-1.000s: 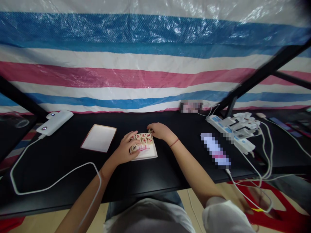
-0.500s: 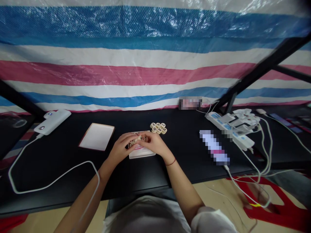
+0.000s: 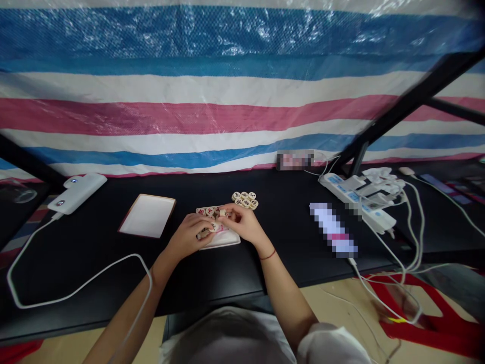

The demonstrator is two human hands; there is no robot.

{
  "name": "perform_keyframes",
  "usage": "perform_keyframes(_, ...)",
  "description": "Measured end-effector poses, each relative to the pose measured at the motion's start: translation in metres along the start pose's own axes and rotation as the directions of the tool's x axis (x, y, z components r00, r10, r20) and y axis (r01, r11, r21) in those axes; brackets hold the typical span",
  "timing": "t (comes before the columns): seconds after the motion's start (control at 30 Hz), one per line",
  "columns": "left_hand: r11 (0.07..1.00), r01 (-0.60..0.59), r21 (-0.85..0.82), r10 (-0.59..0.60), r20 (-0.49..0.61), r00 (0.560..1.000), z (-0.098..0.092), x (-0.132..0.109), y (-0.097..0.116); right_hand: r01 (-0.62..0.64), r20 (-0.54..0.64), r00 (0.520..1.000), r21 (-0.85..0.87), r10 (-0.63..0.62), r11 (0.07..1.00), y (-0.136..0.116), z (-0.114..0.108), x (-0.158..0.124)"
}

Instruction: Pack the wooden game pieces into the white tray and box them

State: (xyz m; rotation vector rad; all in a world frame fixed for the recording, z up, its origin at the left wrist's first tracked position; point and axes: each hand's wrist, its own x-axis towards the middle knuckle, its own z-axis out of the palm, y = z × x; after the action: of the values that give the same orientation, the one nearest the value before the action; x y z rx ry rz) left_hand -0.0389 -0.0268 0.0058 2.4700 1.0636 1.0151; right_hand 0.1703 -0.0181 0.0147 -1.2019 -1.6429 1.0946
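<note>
Both of my hands are over the open white box (image 3: 228, 238), which lies about midway between the near and far edges of the black table (image 3: 212, 275). My left hand (image 3: 189, 235) is at the box's left edge, fingers curled and nearly closed, with a black-marked disc (image 3: 214, 227) gripped between thumb and fingertips. My right hand (image 3: 245, 221) reaches in over the box's right side, thumb and fingers drawn together on a pale disc (image 3: 223, 213); I cannot tell whether that disc is clear of the box floor. Red-marked discs (image 3: 210, 210) line the box's far edge (those nearer my fingers are partly hidden). On the table just beyond my right hand, toward the far edge, black-marked pieces (image 3: 245, 200) sit grouped in two rows of three. A shallow lid (image 3: 147, 216), pale inside face up, lies left of the box and apart from it. Toward the table's far left corner is a white power bank (image 3: 78, 193), its white cable (image 3: 79, 289) looping toward the near edge. On the right side, a phone-like device (image 3: 333, 230), its surface blurred, lies near a white power strip (image 3: 379, 220) loaded with plugs.
</note>
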Motion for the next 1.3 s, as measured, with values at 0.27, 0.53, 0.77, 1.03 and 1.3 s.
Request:
perform_keyframes(0.27,0.985,-0.033,0.171,0.009,0.140,0.990,-0.002,0.001,-0.001,0.055,-0.053,0.997,-0.018,-0.056,0.998,-0.006,0.002,-0.007)
perform_keyframes(0.53,0.987,-0.018,0.160,-0.006,0.150,0.989,-0.008,0.004,0.001,0.167,-0.107,0.972,-0.325,-0.211,0.931,-0.013,0.005,-0.036)
perform_keyframes(0.77,0.994,0.103,0.033,-0.107,0.143,0.984,-0.015,-0.004,-0.010,0.113,0.044,0.993,-0.644,-0.112,0.757,-0.024,0.027,-0.043)
perform_keyframes(1.03,0.985,0.168,-0.035,-0.160,0.167,0.973,-0.004,-0.011,-0.020,0.110,0.108,0.993,-0.745,-0.043,0.658,-0.031,0.034,-0.035)
perform_keyframes(1.3,0.975,0.220,-0.024,-0.209,0.227,0.951,-0.005,-0.011,-0.021,0.092,0.131,0.991,-0.688,-0.002,0.720,-0.045,0.015,-0.026)
